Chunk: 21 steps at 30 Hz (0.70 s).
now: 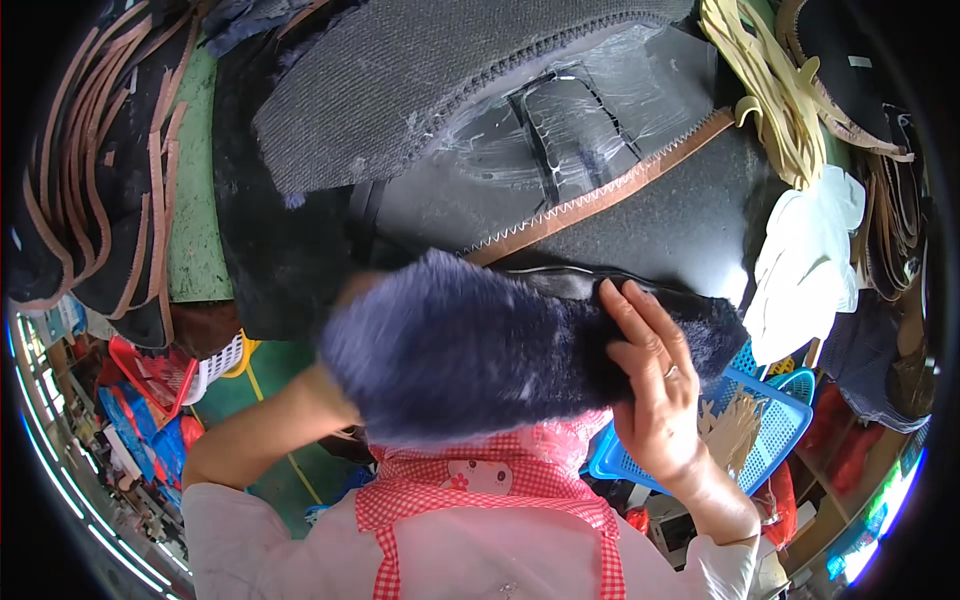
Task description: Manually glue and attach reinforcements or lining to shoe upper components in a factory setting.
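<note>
Fluffy dark-blue cloth (470, 360) touches the right hand (655, 378) and mostly hides the left hand (361, 287); can't tell if fingers grip.

At the left, brown-edged black strips (75, 200) are lying by a green surface (195, 240). Below, a red basket (178, 383) is sitting beside a white basket (218, 368), and a yellow line (303, 480) is crossing the floor (280, 370). At the right, pale yellow strips (765, 90) are meeting white pieces (805, 265); a blue basket (800, 415) is holding tan scraps (733, 430).
</note>
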Tool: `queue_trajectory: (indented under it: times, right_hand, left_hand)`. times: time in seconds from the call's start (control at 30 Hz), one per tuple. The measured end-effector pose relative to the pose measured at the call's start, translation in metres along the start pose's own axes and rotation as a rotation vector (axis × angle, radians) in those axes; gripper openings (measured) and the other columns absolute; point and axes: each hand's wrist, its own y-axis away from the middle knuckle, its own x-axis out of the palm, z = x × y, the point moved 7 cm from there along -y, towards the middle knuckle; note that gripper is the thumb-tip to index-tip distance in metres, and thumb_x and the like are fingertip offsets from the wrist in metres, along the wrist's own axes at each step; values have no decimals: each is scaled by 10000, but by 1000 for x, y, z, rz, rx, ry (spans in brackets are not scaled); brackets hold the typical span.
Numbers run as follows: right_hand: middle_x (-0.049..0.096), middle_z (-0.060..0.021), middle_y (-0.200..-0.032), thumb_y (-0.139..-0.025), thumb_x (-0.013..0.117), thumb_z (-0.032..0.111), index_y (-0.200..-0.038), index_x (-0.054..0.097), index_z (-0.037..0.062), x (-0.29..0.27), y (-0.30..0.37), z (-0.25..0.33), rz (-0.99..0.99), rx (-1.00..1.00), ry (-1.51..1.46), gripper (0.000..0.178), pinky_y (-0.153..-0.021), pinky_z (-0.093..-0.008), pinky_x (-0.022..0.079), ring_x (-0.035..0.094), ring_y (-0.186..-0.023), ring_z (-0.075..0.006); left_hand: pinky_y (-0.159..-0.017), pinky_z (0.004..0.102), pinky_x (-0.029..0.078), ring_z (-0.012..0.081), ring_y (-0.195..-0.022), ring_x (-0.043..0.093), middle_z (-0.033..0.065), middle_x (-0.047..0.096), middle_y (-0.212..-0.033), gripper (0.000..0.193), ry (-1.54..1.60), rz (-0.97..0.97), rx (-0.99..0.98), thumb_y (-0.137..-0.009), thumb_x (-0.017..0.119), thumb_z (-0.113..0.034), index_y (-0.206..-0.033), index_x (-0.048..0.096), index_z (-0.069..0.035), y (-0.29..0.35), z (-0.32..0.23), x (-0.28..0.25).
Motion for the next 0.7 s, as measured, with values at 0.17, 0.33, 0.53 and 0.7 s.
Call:
queue_trajectory:
  times: [0.17, 0.33, 0.53, 0.7]
  right_hand:
    - [538, -177, -1463, -693, 687, 75, -1334, 574, -43, 9, -26, -4, 69, 145, -415, 662, -1093, -433, 343, 489, -1223, -349]
    - [584, -130, -1435, -740, 643, 96, -1381, 586, 12, 9, -36, -5, 156, 97, -655, 648, -1045, -393, 374, 538, -1134, -313]
    - [511, -46, -1509, -752, 601, 62, -1360, 621, 82, 27, -36, 38, 183, -76, 250, 608, -965, -399, 391, 511, -1102, -226]
    - [597, -87, -1359, -757, 610, 85, -1346, 625, 62, 24, -32, 45, 170, -64, 297, 590, -979, -433, 392, 514, -1132, -262]
  left_hand:
    - [-770, 373, 521, 262, -912, 664, 126, 681, -976, 380, -573, -483, 304, -769, 773, -273, -1065, 717, -42, -44, -74, -62]
    - [-718, 317, 544, 201, -799, 683, 51, 686, -886, 175, -273, -169, 403, -814, 698, -175, -943, 757, -72, -65, -81, -64]
    - [-608, 305, 582, 233, -945, 655, 21, 675, -1083, 338, -926, 47, 678, -773, 706, -129, -1082, 787, -241, -57, -93, -80]
    - [-623, 321, 543, 235, -753, 681, 97, 695, -1029, 341, -658, -131, 830, -631, 750, -100, -967, 791, -56, -45, -132, -55]
